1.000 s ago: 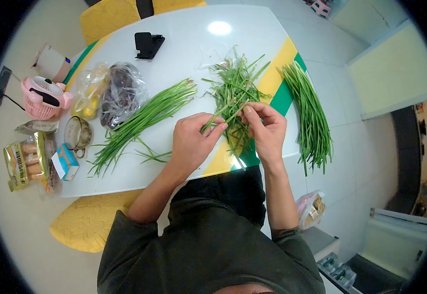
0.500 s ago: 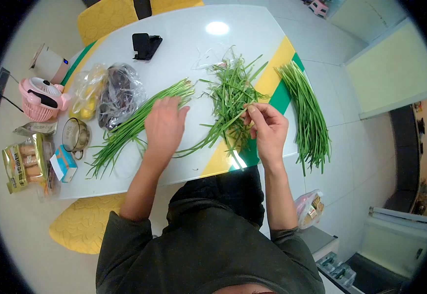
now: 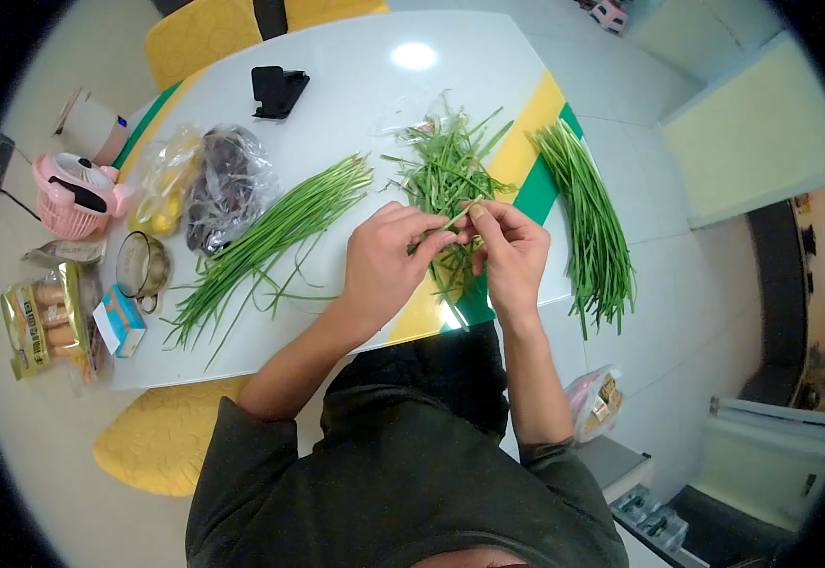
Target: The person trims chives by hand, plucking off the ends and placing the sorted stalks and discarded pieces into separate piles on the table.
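Both my hands are together over the near edge of the table, pinching a garlic chive (image 3: 456,220) between them. My left hand (image 3: 392,257) has thumb and forefinger closed on one part of it. My right hand (image 3: 511,248) grips its end with thumb and fingertips. Just beyond them lies a loose, tangled heap of chive scraps (image 3: 446,166). To the left, a bunch of chives (image 3: 285,213) rests slantwise with a few stray leaves. A neater bunch of chives (image 3: 585,222) lies along the table's right edge.
A bag of dark produce (image 3: 231,185), a bag of yellow items (image 3: 171,180), a glass mug (image 3: 144,265), a blue-and-white box (image 3: 121,322), a food packet (image 3: 48,322) and a pink fan (image 3: 76,194) crowd the left. A black stand (image 3: 278,92) is farther back.
My left hand has moved right from above the left bunch and closed on the chive at my right hand. The long leaves trailing from my right hand no longer show there.
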The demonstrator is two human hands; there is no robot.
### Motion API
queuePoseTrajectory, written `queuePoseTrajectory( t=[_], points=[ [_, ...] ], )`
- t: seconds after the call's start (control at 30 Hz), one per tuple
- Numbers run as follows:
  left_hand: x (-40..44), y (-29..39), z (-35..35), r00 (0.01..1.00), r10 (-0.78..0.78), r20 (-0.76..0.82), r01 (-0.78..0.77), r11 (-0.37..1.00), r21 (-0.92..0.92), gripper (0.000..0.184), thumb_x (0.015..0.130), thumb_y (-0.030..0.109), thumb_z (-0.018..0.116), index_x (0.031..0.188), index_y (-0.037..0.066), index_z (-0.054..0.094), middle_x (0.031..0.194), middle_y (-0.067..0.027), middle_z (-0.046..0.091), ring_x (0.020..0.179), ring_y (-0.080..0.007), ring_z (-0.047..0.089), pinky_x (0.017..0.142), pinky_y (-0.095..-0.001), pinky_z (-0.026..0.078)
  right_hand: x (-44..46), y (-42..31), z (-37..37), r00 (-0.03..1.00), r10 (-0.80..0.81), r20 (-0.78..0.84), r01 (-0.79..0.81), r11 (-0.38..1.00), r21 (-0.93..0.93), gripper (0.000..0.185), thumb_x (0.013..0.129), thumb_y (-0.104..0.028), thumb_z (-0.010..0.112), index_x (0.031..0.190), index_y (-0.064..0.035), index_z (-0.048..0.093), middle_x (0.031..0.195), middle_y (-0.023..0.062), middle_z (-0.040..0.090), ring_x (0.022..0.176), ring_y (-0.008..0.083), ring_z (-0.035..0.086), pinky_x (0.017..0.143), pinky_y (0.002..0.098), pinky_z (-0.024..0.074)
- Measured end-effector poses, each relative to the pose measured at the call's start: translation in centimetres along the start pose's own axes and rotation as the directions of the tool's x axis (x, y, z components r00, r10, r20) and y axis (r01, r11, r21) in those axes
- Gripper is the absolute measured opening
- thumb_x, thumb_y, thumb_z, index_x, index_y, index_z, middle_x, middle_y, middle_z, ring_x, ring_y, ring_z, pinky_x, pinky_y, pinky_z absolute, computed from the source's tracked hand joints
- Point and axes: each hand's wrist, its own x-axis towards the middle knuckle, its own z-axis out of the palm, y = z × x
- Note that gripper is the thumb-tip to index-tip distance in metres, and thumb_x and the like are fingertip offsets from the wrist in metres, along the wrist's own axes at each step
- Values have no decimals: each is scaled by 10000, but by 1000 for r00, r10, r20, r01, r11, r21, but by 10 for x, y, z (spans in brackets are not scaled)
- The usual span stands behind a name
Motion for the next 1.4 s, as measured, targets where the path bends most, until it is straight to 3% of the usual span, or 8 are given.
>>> queuePoseTrajectory(
  t=[0.1, 0.3, 0.5, 0.7, 0.9, 1.0, 1.3, 1.4],
  points=[
    [0, 1, 6, 997, 45, -58, -46, 999, -12, 141, 850, 145, 757, 903, 15, 755, 728, -106, 660, 677, -258, 585, 610, -372, 471, -2, -2, -3, 1000, 14, -10, -14, 1000, -2, 148, 977, -96, 643, 993, 33, 714, 826, 58, 722, 660, 54, 633, 453, 173, 407],
    [-2, 1, 5, 998, -40, 45, 43, 998, -51, 110, 862, 68, 743, 936, -11, 760, 800, -137, 730, 709, -258, 638, 660, -346, 493, -2, 1, -6, 1000, 18, -9, -19, 1000, -20, 134, 973, -77, 641, 985, 37, 712, 815, 64, 721, 657, 62, 640, 451, 175, 412],
    [-2, 1, 7, 994, -87, 63, 99, 967, -236, 122, 886, 93, 712, 926, -13, 754, 756, -124, 719, 673, -243, 628, 619, -340, 487, -2, 1, -7, 1000, -5, 9, 5, 1000, -26, 123, 971, -56, 636, 972, 40, 712, 806, 69, 719, 645, 66, 639, 448, 175, 405],
    [-4, 0, 6, 970, -182, 159, 227, 909, -348, 147, 924, 91, 675, 973, -20, 757, 763, -112, 735, 677, -167, 647, 628, -296, 492, -3, 1, -11, 1000, 12, 17, -12, 1000, 1, 117, 962, -42, 632, 958, 44, 711, 796, 80, 722, 635, 68, 642, 444, 178, 401],
    [0, 1, 2, 909, -236, 343, 366, 845, -389, 198, 969, 82, 630, 1005, -81, 736, 793, -89, 733, 793, -119, 654, 779, -289, 521, -1, 3, -16, 1000, 21, 24, -21, 1000, 15, 102, 949, -33, 636, 936, 42, 703, 786, 88, 726, 631, 66, 639, 447, 177, 398],
    [1, -7, 7, 907, -193, 375, 364, 809, -461, 188, 978, 86, 604, 979, -36, 748, 733, -70, 717, 704, -99, 621, 687, -259, 480, -1, 4, -19, 999, 27, 23, -27, 1000, 15, 88, 941, -33, 642, 933, 35, 697, 782, 84, 727, 627, 63, 630, 447, 178, 393],
    [5, -15, 5, 784, -154, 601, 601, 431, -673, 196, 1021, 107, 569, 947, -41, 673, 774, -71, 690, 729, -116, 629, 708, -257, 482, -1, 3, -20, 988, 138, 65, -148, 971, 189, 78, 929, -58, 655, 942, 16, 680, 778, 71, 704, 597, 45, 573, 454, 177, 376],
    [5, -17, 8, 771, -134, 622, 618, 393, -681, 198, 1025, 123, 565, 950, -31, 663, 767, -62, 679, 745, -112, 619, 712, -249, 478, -2, 2, -18, 984, 170, 61, -179, 960, 216, 74, 922, -59, 663, 940, 10, 681, 785, 63, 700, 611, 43, 567, 466, 177, 376]
  ],
)
